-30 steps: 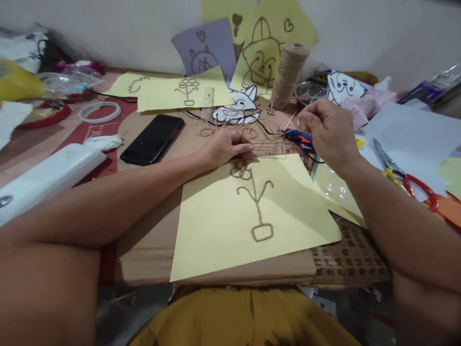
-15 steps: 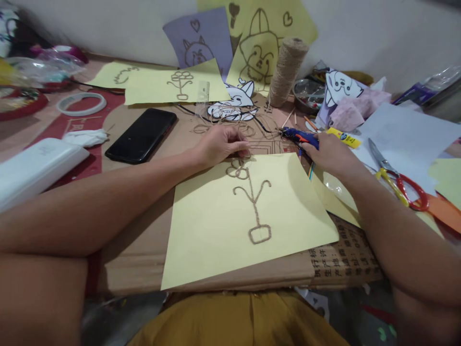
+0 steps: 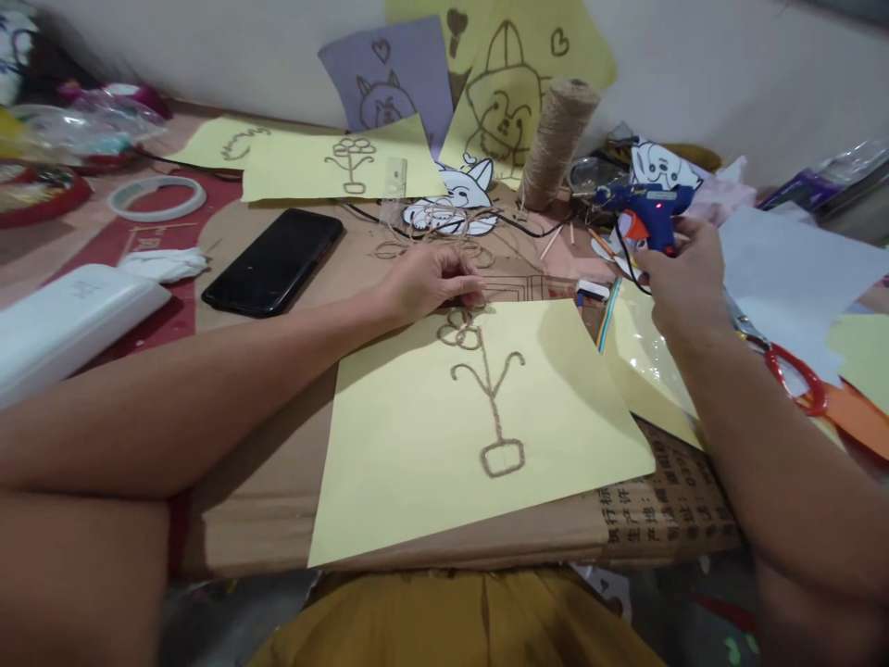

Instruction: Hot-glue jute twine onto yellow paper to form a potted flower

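A yellow sheet with a twine flower in a pot lies at the front of the table. At the sheet's top edge, by the twine petals, my left hand pinches a piece of twine; its fingertips partly hide the strand. Loose twine curls just behind that hand. On the right, my right hand is wrapped round the handle of a blue glue gun, which has a small red light and an orange trigger. The gun is raised, its nozzle toward the left.
Behind stands a twine spool. A black phone, a tape ring and a white case lie left. Red-handled scissors lie right, partly behind my right arm. A black cord crosses the back.
My right hand has moved right and slightly back with the glue gun, which now points left at a higher position. My left hand has stayed by the petals.
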Demonstrator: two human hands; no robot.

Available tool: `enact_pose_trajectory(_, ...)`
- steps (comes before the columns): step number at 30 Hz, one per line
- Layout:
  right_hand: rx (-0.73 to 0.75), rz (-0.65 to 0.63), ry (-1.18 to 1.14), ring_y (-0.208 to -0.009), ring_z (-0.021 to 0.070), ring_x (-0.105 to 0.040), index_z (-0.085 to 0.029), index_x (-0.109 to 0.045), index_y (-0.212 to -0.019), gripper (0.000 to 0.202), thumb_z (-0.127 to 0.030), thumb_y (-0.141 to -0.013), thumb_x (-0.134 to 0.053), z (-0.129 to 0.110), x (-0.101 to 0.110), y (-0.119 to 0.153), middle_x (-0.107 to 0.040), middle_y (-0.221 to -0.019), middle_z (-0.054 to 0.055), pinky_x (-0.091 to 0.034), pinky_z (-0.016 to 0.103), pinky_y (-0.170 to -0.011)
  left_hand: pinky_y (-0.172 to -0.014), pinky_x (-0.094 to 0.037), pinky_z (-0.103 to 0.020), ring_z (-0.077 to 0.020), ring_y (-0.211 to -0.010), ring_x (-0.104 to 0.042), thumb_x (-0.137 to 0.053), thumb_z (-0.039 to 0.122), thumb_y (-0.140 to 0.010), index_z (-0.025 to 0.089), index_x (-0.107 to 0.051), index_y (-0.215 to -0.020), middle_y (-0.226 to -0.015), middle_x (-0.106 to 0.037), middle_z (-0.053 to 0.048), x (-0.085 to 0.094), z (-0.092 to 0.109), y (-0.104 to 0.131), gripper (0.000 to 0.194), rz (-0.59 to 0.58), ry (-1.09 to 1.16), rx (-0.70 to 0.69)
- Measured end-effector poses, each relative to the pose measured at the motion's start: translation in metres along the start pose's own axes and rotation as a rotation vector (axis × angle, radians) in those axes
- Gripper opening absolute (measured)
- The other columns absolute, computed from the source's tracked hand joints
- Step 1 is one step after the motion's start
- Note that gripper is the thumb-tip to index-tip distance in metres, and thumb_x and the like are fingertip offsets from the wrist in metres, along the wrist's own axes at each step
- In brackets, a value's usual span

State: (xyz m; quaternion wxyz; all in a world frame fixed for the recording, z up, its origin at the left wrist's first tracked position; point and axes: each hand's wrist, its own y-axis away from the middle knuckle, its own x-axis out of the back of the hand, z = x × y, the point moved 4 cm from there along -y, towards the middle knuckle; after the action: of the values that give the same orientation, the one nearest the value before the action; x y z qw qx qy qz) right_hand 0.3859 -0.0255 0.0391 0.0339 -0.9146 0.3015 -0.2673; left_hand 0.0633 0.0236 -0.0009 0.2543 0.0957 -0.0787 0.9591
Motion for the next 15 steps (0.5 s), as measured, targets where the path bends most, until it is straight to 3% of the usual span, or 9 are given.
enact_pose_trajectory(2, -0.143, -0.049, -0.205, -0.066, 0.0102, -0.051, -0.017, -0.061, -0.099, 0.03, -0.003, -0.074, -0.068, -0.007, -0.004, 0.007, -0.06, -0.08, -0.002, -0.04, 0.024, -0.057, -0.061, -0.058, -0.021, -0.0129, -0.063, -0.073, -0.083, 0.019, -0.089, 0.011, -0.075, -0.078, -0.075, -0.08, -0.008, 0.0, -0.001, 0.0, 0.016, 0.001, -0.001, 0.002)
enact_pose_trajectory(5, -0.221, -0.097, -0.249, -0.058, 0.0082, -0.047, -0.017, -0.059, -0.077, 0.02, -0.001, -0.073, -0.069, -0.014, -0.005, 0.011, -0.056, -0.066, -0.004, -0.036, 0.021, -0.049, -0.059, -0.056, -0.02, -0.0124, -0.062, -0.073, -0.081, 0.017, -0.091, 0.011, -0.075, -0.078, -0.075, -0.08, -0.007, 0.0, -0.001, 0.0, 0.015, 0.014, 0.003, 0.021)
enact_pose_trajectory(9, -0.226, 0.005, -0.188, -0.055, 0.0078, -0.051, -0.019, -0.06, -0.086, 0.028, 0.006, -0.075, -0.068, -0.012, 0.009, 0.003, -0.059, -0.067, -0.004, -0.037, 0.018, -0.046, -0.059, -0.056, -0.02, -0.0123, -0.062, -0.073, -0.081, 0.015, -0.091, 0.012, -0.073, -0.077, -0.074, -0.08, -0.007, -0.002, 0.0, 0.001, 0.016, 0.016, 0.026, 0.037)
enact_pose_trajectory(15, -0.286, -0.028, -0.206, -0.061, 0.0119, -0.065, -0.015, -0.066, -0.085, 0.028, 0.012, -0.077, -0.065, -0.004, 0.026, -0.011, -0.068, -0.069, 0.003, -0.042, 0.016, -0.045, -0.055, -0.051, -0.018, -0.0093, -0.059, -0.069, -0.075, 0.011, -0.095, 0.012, -0.071, -0.076, -0.074, -0.079, -0.005, -0.001, 0.006, 0.003, 0.02, 0.041, -0.012, 0.089)
